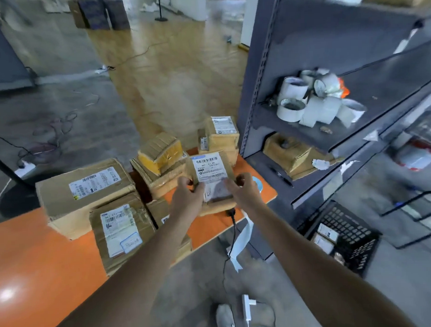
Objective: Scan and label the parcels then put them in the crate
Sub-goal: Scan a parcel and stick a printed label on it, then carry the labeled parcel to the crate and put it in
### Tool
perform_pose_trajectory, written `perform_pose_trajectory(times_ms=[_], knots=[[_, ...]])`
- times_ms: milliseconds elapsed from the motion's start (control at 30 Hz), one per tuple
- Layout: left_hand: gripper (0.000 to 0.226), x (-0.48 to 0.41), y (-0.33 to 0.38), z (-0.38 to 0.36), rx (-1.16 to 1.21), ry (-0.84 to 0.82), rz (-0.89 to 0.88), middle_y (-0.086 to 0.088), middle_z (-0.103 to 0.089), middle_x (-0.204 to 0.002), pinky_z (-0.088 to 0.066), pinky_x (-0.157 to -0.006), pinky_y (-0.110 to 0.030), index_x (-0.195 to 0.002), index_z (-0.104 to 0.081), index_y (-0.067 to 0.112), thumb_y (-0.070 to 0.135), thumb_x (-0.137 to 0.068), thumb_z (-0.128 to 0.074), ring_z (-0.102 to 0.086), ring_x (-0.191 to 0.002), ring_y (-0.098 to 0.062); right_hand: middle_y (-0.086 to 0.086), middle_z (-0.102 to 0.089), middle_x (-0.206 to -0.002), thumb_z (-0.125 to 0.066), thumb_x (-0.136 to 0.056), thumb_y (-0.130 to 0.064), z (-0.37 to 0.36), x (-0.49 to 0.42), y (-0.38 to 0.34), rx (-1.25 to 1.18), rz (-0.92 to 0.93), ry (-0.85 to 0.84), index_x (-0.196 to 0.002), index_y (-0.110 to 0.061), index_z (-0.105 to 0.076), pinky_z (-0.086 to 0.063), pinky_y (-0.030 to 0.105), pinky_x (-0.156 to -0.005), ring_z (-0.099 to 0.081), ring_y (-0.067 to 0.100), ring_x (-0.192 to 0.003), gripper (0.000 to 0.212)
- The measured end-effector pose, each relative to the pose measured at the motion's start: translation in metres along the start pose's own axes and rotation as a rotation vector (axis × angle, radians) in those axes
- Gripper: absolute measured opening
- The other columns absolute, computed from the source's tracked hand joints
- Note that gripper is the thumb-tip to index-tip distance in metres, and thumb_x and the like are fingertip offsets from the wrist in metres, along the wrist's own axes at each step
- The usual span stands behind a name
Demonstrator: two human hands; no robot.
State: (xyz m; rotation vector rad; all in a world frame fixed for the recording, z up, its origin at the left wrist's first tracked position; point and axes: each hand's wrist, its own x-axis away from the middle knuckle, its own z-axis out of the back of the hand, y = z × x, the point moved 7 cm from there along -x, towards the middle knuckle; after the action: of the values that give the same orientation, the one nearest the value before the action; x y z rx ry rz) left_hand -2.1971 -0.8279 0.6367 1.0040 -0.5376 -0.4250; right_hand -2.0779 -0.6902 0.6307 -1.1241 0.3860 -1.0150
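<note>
A small cardboard parcel (211,168) with a white barcode label on top is held up over the orange table (29,262). My left hand (188,191) grips its left lower edge and my right hand (244,189) grips its right lower edge, fingers pinching near the label's bottom. Several other labelled cardboard parcels lie on the table: a large box (86,190), a taped one (121,230) in front of it, a yellow-taped one (160,150) and a stack (220,133) at the back. A black crate (346,234) with a few parcels inside sits on the floor at the right.
A grey metal shelf unit (303,50) stands at the right, holding rolls of tape (312,98) and a box (292,153). A strip of white label backing (241,240) and a black cable (232,233) hang off the table's near right edge. Grey and wooden floor lies beyond.
</note>
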Motion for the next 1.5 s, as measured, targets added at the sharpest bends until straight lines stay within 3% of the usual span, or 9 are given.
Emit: perform_pose_trajectory(times_ms=[133,233,333,567,767,933,1100,1300,1500], knots=[[0.026,0.036,0.009,0.004,0.017,-0.030,-0.084,0.006,-0.058,-0.086,-0.058,-0.071,-0.043,-0.104,-0.042,0.021,0.040,-0.095,-0.056,-0.065,-0.075,-0.022,-0.003,-0.054,-0.085,-0.061,-0.093,-0.038,0.024,0.056,-0.003,-0.087,0.027,0.134,-0.098,-0.020,-0.045,-0.040,0.030,-0.062,-0.051,0.014,-0.071,0.025],[0.026,0.066,0.012,-0.001,0.066,-0.092,-0.135,0.008,-0.058,-0.089,-0.057,-0.076,-0.048,-0.102,-0.045,0.023,0.042,-0.092,-0.059,-0.063,-0.081,-0.022,-0.006,-0.060,-0.096,-0.062,-0.091,-0.041,0.044,0.098,0.006,-0.111,-0.010,0.218,-0.106,-0.023,-0.048,-0.050,0.038,-0.076,-0.060,0.018,-0.087,0.027],[0.025,0.095,0.016,-0.014,0.085,-0.187,-0.176,0.005,-0.061,-0.095,-0.056,-0.075,-0.044,-0.103,-0.046,0.024,0.042,-0.091,-0.060,-0.061,-0.082,-0.017,-0.006,-0.060,-0.102,-0.061,-0.091,-0.043,0.065,0.135,0.021,-0.135,-0.056,0.289,-0.114,-0.022,-0.049,-0.051,0.042,-0.082,-0.060,0.018,-0.093,0.034],[0.029,0.149,0.030,-0.063,0.123,-0.353,-0.226,0.008,-0.058,-0.093,-0.056,-0.080,-0.052,-0.105,-0.047,0.021,0.043,-0.090,-0.059,-0.061,-0.089,-0.022,0.001,-0.060,-0.113,-0.053,-0.095,-0.050,0.120,0.196,0.052,-0.101,-0.121,0.390,-0.120,-0.023,-0.044,-0.050,0.040,-0.079,-0.060,0.022,-0.093,0.038],[0.031,0.190,0.053,-0.112,0.061,-0.403,-0.287,0.004,-0.059,-0.091,-0.055,-0.078,-0.047,-0.103,-0.046,0.018,0.043,-0.090,-0.058,-0.061,-0.088,-0.024,0.007,-0.064,-0.111,-0.055,-0.093,-0.048,0.173,0.225,0.084,-0.120,-0.156,0.476,-0.113,-0.025,-0.042,-0.054,0.051,-0.087,-0.065,0.028,-0.097,0.033],[0.031,0.229,0.072,-0.170,0.018,-0.456,-0.313,0.001,-0.060,-0.100,-0.055,-0.082,-0.051,-0.104,-0.045,0.019,0.045,-0.091,-0.057,-0.061,-0.094,-0.025,0.006,-0.063,-0.105,-0.055,-0.094,-0.046,0.234,0.247,0.120,-0.112,-0.160,0.524,-0.107,-0.023,-0.044,-0.051,0.041,-0.077,-0.061,0.024,-0.088,0.029],[0.026,0.278,0.095,-0.245,0.042,-0.476,-0.308,0.004,-0.057,-0.092,-0.056,-0.080,-0.052,-0.101,-0.045,0.015,0.036,-0.094,-0.059,-0.062,-0.094,-0.024,-0.001,-0.058,-0.097,-0.055,-0.095,-0.044,0.311,0.263,0.166,-0.101,-0.152,0.518,-0.110,-0.023,-0.043,-0.052,0.041,-0.076,-0.058,0.020,-0.086,0.028],[0.027,0.337,0.126,-0.343,0.062,-0.472,-0.269,0.001,-0.059,-0.097,-0.058,-0.076,-0.052,-0.103,-0.045,0.014,0.035,-0.094,-0.060,-0.063,-0.090,-0.020,0.002,-0.057,-0.108,-0.054,-0.097,-0.042,0.419,0.276,0.218,-0.080,-0.111,0.478,-0.110,-0.019,-0.042,-0.043,0.029,-0.072,-0.056,0.018,-0.089,0.029],[0.024,0.361,0.165,-0.420,0.031,-0.446,-0.286,0.007,-0.053,-0.092,-0.061,-0.069,-0.044,-0.106,-0.044,0.015,0.032,-0.096,-0.057,-0.058,-0.079,-0.008,0.002,-0.057,-0.103,-0.052,-0.099,-0.041,0.500,0.268,0.248,-0.054,-0.095,0.444,-0.116,-0.016,-0.042,-0.037,0.024,-0.055,-0.050,0.006,-0.070,0.032]])
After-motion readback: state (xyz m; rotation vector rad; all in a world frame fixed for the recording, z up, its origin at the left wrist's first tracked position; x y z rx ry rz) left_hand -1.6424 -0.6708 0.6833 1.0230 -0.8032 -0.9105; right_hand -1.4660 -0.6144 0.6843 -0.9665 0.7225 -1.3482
